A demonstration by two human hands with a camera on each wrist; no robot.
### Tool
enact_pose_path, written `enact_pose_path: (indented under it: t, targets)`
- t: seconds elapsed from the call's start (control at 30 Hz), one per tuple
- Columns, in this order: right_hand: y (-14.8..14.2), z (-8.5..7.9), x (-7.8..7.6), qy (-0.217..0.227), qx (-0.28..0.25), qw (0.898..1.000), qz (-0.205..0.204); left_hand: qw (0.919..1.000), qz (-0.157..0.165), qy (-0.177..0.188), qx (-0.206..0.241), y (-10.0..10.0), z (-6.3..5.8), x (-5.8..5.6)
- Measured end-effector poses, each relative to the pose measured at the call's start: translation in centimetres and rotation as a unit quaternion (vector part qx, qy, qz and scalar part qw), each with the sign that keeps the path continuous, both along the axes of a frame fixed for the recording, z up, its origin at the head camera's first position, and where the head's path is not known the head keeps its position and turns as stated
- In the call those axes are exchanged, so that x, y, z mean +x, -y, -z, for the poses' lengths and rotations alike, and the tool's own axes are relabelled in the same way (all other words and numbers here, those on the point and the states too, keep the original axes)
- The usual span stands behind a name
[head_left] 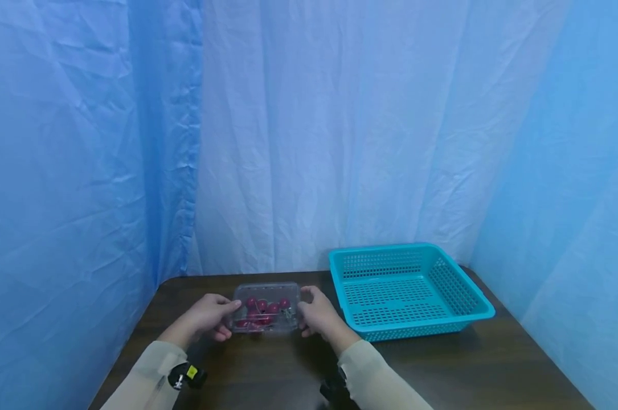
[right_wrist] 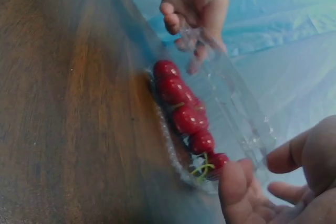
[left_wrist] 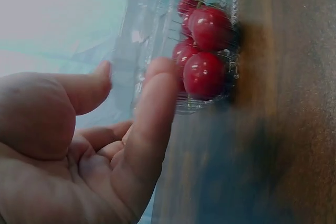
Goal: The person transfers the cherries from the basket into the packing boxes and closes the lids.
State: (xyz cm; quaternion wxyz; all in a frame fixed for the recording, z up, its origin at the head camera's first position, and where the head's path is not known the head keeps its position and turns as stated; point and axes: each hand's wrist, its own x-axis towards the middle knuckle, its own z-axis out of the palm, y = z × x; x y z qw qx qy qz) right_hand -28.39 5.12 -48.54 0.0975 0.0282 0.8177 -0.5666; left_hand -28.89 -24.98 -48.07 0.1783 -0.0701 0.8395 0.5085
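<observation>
A clear plastic clamshell box [head_left: 290, 326] with red cherries [head_left: 273, 308] inside lies between the two hands, low over the dark table. My left hand [head_left: 209, 316] holds its left end, thumb at the upper corner and fingers lower down; in the left wrist view the index finger [left_wrist: 157, 103] overlaps the box's end. At the right end, my right hand [head_left: 318, 313] grips the box between thumb [right_wrist: 286, 156] and fingers. Several cherries [right_wrist: 189, 119] line the side of the box facing the wrists, and green stems [right_wrist: 203, 168] show near the right-hand end.
A turquoise perforated basket [head_left: 411, 332] stands on the table [head_left: 267, 376] to the right of the box, near the right forearm. Blue-white curtains [head_left: 309, 142] hang behind the table and along both sides.
</observation>
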Motion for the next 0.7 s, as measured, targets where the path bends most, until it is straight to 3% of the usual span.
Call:
enact_pose_path:
  t: [0.3,0.7]
  targets:
    - [-0.05,0.03,0.37,0.010,-0.035,0.999,-0.018,0.9992,0.013,0.016,0.035,0.54,-0.37,0.02]
    - [0.11,-0.21,0.73,-0.015,-0.014,1.000,-0.023,0.9985,0.033,0.015,0.042,0.68,-0.74,-0.06]
